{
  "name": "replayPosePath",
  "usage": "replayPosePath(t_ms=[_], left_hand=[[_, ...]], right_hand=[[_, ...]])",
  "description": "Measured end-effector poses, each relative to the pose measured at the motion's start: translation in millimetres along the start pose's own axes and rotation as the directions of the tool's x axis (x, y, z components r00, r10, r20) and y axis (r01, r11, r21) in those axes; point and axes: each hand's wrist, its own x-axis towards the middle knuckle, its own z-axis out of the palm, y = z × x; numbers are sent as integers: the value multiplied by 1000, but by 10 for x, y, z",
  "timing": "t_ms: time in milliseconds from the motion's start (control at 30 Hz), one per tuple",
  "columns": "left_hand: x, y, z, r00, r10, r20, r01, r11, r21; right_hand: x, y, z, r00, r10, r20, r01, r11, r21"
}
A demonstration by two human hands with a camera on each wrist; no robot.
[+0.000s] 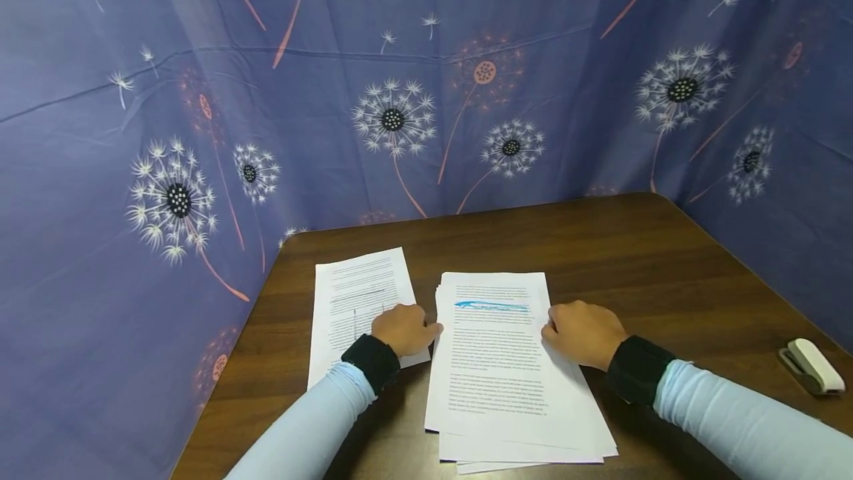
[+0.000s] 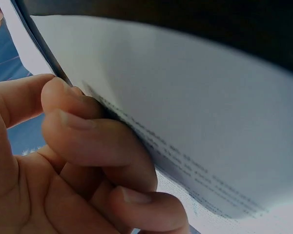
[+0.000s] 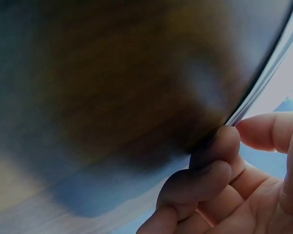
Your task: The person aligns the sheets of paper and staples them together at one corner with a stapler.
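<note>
A stack of printed sheets (image 1: 493,361) lies in the middle of the table, its lower layers jutting out unevenly at the near end. A blue marker scribble crosses the top page near its far edge. My left hand (image 1: 403,330) pinches the stack's left edge between thumb and curled fingers. At the right edge my right hand (image 1: 583,333) pinches the stack the same way; the right wrist view shows the sheet edges (image 3: 254,95) between thumb and forefinger. Under and beside my left hand lie other printed pages (image 1: 333,295), partly covered by the hand and sleeve.
The brown wooden table (image 1: 640,258) has a small white-and-dark stapler-like object (image 1: 814,365) near its right edge. A blue curtain (image 1: 320,95) with dandelion prints hangs behind the table and along its sides.
</note>
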Motion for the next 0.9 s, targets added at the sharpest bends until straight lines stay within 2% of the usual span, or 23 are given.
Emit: replayPosePath(t_ms=[267, 433, 600, 767, 900], left_hand=[[23, -147, -10, 999, -17, -33, 17, 1000, 1], [38, -341, -87, 995, -46, -92, 47, 999, 13], [85, -574, -207, 978, -122, -170, 131, 990, 44], [83, -724, -297, 958, -240, -159, 254, 964, 73], [63, -788, -333, 948, -272, -166, 287, 955, 76]], right_hand=[[42, -7, 3, 1000, -1, 2, 1, 1000, 13], [125, -117, -112, 1000, -15, 1, 15, 1000, 27], [291, -341, -261, 999, -45, -6, 45, 998, 44], [488, -641, -280, 998, -56, 16, 54, 993, 107], [614, -879, -212, 996, -87, -13, 88, 987, 135]])
